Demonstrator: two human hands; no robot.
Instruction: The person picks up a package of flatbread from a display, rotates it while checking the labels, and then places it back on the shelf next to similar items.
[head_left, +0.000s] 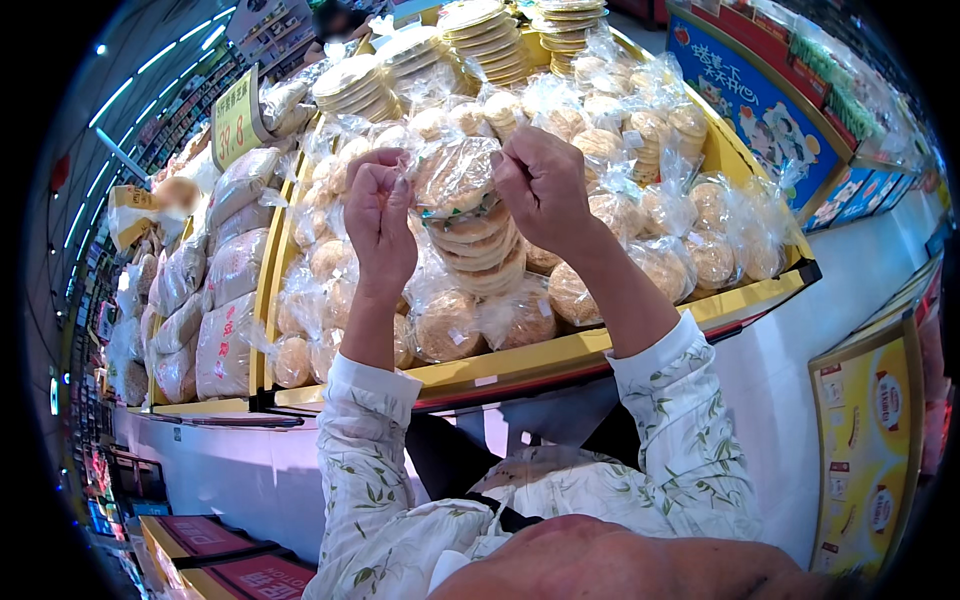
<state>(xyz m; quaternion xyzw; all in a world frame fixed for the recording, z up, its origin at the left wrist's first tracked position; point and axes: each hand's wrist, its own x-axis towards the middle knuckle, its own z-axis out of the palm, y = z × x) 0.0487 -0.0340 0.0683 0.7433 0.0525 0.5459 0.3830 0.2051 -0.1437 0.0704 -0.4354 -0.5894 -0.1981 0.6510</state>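
A stack of round sesame flatbreads in a clear plastic bag is in front of me, above the front of a yellow display bin. Green print shows along part of the bag near the top bread. At the bag's left side, my left hand pinches the plastic between thumb and bent fingers. Curled into a fist, my right hand grips the plastic on the opposite side. Whether the bottom of the stack rests on the packs below, I cannot tell.
Bagged flatbreads fill the bin around my hands. Taller stacks of round packs rise at the back. Plastic-wrapped sacks and a price sign are at left. A yellow printed display stands at right. A person is beyond the bin.
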